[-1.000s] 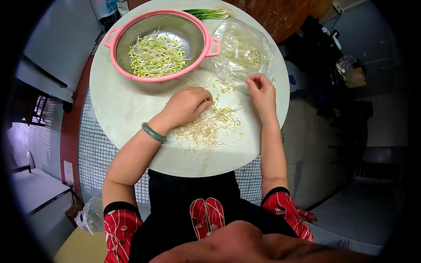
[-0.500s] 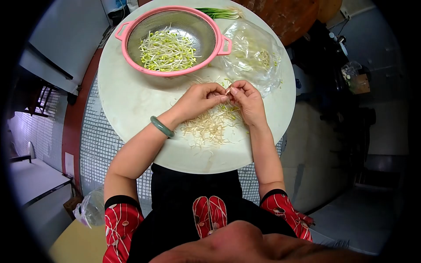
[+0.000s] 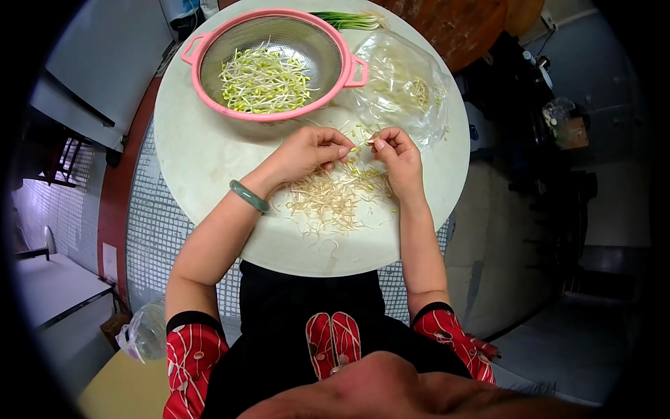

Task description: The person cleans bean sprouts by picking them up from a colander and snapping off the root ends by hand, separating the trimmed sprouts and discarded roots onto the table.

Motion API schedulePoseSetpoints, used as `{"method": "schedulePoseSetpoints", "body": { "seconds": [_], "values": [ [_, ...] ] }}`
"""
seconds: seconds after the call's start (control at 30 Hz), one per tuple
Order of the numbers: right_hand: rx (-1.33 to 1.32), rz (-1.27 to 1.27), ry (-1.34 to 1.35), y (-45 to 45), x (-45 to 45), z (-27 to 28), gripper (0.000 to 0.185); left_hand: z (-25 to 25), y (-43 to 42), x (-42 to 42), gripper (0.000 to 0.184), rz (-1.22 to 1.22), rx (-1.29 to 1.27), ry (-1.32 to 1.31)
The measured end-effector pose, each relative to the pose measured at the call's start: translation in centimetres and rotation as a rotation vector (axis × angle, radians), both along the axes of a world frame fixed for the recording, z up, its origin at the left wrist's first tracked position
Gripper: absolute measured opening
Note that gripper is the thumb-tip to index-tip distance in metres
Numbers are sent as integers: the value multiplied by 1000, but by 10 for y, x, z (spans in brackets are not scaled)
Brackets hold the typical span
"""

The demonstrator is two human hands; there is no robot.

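Note:
My left hand (image 3: 307, 152), below a green bangle (image 3: 249, 196), pinches a bean sprout (image 3: 354, 149) whose yellow head shows at the fingertips. Just to its right, my right hand (image 3: 400, 162) has thumb and forefinger pressed together; a tiny pale bit pokes out, too small to name. A gap separates the two hands. Under them lies a loose pile of thin brownish sprout tails (image 3: 324, 202) with a few yellow heads. Beyond my left hand, a pink-rimmed mesh colander (image 3: 269, 116) holds a heap of bean sprouts (image 3: 265, 80).
A clear plastic bag (image 3: 394, 84) with some sprouts inside lies at the right of the round white table (image 3: 202, 164). Green onions (image 3: 349, 20) rest at the far edge. A plastic bottle (image 3: 148, 332) stands low on the left, near a yellowish surface (image 3: 118, 387).
The hands were together at the fingertips and have now come apart, the left one shifting slightly left. A yellow sprout head has come into view between them.

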State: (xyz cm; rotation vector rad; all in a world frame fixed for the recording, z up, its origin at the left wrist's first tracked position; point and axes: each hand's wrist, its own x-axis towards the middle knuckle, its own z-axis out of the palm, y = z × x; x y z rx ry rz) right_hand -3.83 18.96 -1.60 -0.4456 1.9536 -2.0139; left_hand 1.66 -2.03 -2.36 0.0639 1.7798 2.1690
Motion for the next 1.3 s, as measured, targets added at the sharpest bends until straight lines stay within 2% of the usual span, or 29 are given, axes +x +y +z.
{"method": "schedulePoseSetpoints", "body": {
  "seconds": [0.23, 0.43, 0.53, 0.63, 0.73, 0.9, 1.0, 1.13, 1.2, 1.3],
  "values": [
    [-21, 32, -4, -1, 2, -3, 9, -7, 4, -2, 17, 10, 3, 27],
    [-43, 26, -11, -2, 3, -4, 9, -6, 3, -1, 17, 82, -129, 107],
    [-50, 36, -16, -1, 3, -5, 9, 0, 6, 1, 17, 107, -112, 90],
    [-43, 58, -7, -1, 3, -8, 10, 3, 13, 4, 17, 97, 44, 152],
    [-18, 75, 9, -4, 5, -10, 10, -4, 9, 1, 18, 14, -7, 160],
    [14, 71, 38, -4, 7, -9, 10, -4, 4, 1, 16, 65, -153, 140],
    [139, 56, 143, -3, 7, -9, 9, -3, 1, 1, 15, 64, -213, 169],
    [483, 25, 602, -4, 9, 5, 10, -2, 0, 3, 16, 81, -368, 273],
    [601, 15, 870, -6, 8, 6, 12, 0, 1, 4, 16, 101, -505, 416],
    [645, -19, 1038, -9, 9, 8, 13, 4, 0, 5, 17, 110, -592, 504]
  ]
}}
